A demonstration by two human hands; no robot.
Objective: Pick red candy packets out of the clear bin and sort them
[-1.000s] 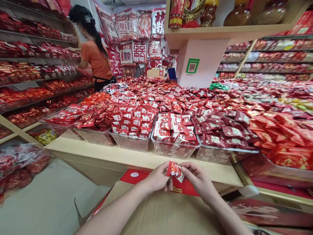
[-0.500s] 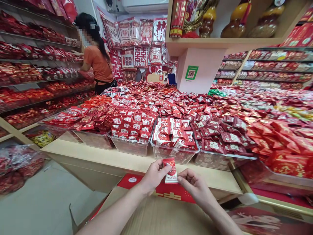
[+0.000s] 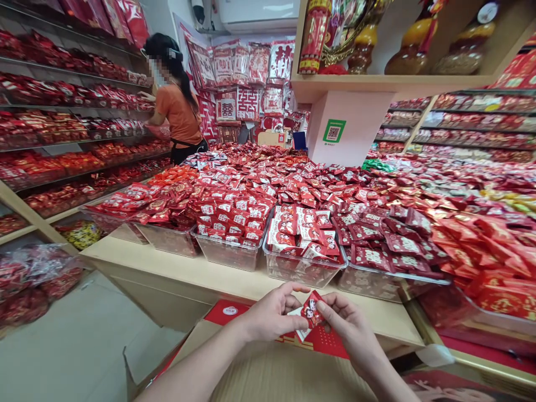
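Note:
A small red-and-white candy packet [image 3: 312,310] with printed cartoon figures is tilted between my two hands. My right hand [image 3: 345,321] pinches its right side, thumb in front. At the lower left, my left hand [image 3: 278,314] has its thumb across the packet's white end, fingers curled behind and the index finger lifted. Just beyond is a clear plastic bin [image 3: 304,269] of similar red-and-white packets. To its left stands a bin of red packets [image 3: 238,218]; to its right, one of dark red packets [image 3: 372,254].
Below my hands is a cardboard box [image 3: 259,371] with a red printed band. The wooden counter edge [image 3: 167,259] runs in front of the bins. A shelf [image 3: 385,84] overhangs at upper right. One person [image 3: 180,114] in orange stands by the left shelves. Plastic bags [image 3: 37,285] lie at left.
The packet has moved right and tilted. My right hand has gone from its lower corner to gripping its right side; my left thumb has shifted to the white end. The view has shifted slightly.

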